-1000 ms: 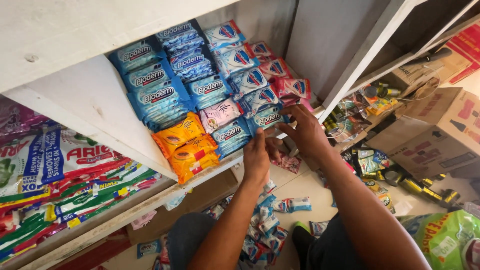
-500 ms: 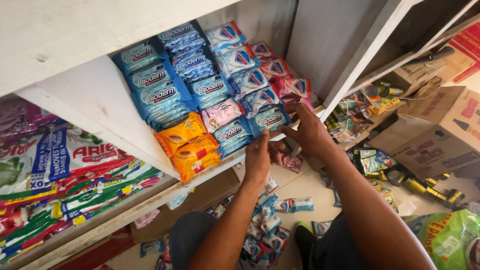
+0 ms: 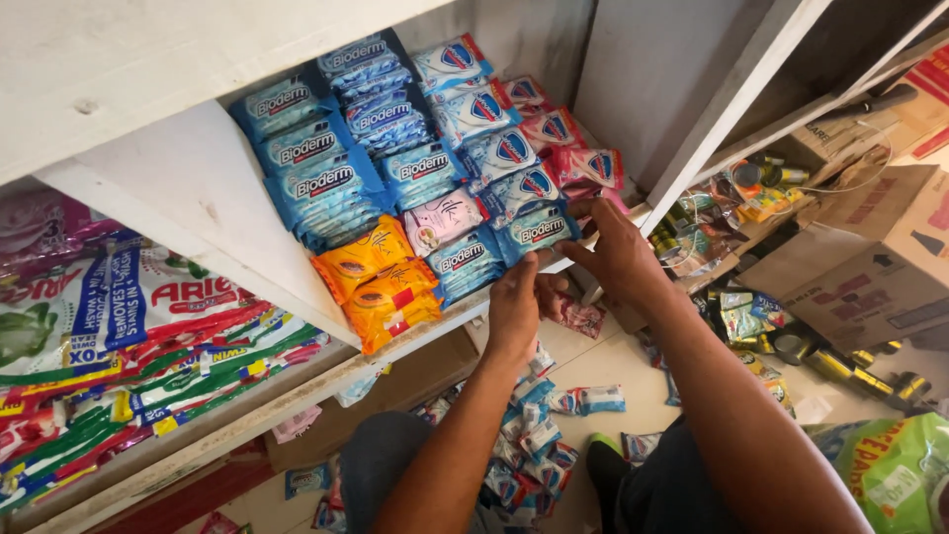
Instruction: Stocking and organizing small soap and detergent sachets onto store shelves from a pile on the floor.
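Observation:
Blue soap packets (image 3: 326,178) are stacked in a white shelf compartment (image 3: 198,198), with orange packets (image 3: 381,287) and a pink one (image 3: 442,220) at the front. My left hand (image 3: 519,302) is at the shelf's front edge, fingers curled under a teal soap packet (image 3: 539,232). My right hand (image 3: 618,252) touches the same packet from the right, beside red-and-blue soap packets (image 3: 583,166). Both hands press the packet into the front row.
Detergent sachets (image 3: 129,336) fill the compartment to the left. Loose soap packets (image 3: 534,435) lie on the floor by my knees. Cardboard boxes (image 3: 880,267) and small bottles and cans (image 3: 732,208) crowd the right side. A green bag (image 3: 890,475) sits at the bottom right.
Both hands have stayed at the shelf's front edge; the teal packet has been pushed slightly further into the front row.

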